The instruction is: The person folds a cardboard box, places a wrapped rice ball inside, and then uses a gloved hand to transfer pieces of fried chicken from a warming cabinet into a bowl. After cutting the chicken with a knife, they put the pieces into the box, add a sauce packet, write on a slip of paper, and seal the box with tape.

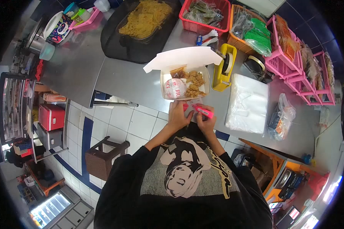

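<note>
At the steel counter's front edge, my left hand point(177, 115) holds down a small white paper slip point(195, 102) with some pink on it. My right hand point(206, 123) is closed round a pink marker point(205, 111), its tip at the slip. Just beyond my hands stands an open white food box point(167, 71), lid folded back. Inside it lie a round wrapped bundle point(175, 88) with red print and pieces of fried food point(195, 78). The ends of my left fingers are partly hidden by the slip and the marker.
A yellow tape dispenser point(219, 76) and a stack of clear plastic bags point(247, 103) are right of the box. Behind it sit a black tray point(114, 40) of yellow food and a red basket point(206, 28). Pink baskets point(283, 63) line the right back. A brown stool point(99, 162) stands lower left.
</note>
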Tool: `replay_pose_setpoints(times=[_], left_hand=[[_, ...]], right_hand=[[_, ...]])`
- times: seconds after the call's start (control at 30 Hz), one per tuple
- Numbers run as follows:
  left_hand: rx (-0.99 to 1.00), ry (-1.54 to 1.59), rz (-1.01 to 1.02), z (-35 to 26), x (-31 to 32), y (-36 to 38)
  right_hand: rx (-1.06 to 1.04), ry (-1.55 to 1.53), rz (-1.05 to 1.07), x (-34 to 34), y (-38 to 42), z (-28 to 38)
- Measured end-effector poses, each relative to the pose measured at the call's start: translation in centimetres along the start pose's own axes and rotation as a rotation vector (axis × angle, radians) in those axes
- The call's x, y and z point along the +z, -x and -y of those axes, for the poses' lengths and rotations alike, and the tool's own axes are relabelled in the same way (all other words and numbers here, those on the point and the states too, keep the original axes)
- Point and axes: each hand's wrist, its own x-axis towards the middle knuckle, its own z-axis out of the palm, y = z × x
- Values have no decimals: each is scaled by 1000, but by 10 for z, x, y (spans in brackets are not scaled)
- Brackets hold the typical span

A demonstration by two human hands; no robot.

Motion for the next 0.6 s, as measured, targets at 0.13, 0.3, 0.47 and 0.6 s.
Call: replay_pose_setpoints(times=[0.13,0.3,0.47,0.6], left_hand=[[-17,6,35,0,-1,0],[6,-4,22,2,1,1],[16,-16,37,1,0,0],[-22,-29,40,-2,-1,-1]], right_hand=[[52,-12,45,1,0,5],[90,-122,-117,1,0,0],[1,51,21,-5,-1,6],[47,-8,-77,-6,-2,-1]])
